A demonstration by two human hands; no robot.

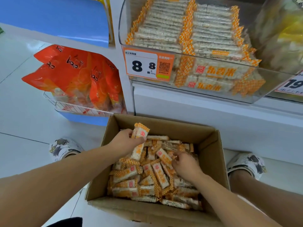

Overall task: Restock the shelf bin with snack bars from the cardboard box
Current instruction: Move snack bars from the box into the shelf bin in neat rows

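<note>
An open cardboard box (211,145) stands on the floor, filled with several loose snack bars (152,177) in orange-and-white wrappers. My left hand (126,141) grips a small bunch of bars (139,140) upright over the box's far left part. Down among the bars at the box's right side, my right hand (185,164) pinches the end of one bar (164,157). Above, the clear shelf bin (213,94) holds neat rows of the same bars, with an orange price tag (147,65) on its front.
A wire basket (73,107) of red-orange snack bags (77,74) sits left of the box, below a blue panel (57,18). My two patterned shoes (64,148) (247,164) flank the box on the white tile floor. A second clear bin (285,38) is on the right.
</note>
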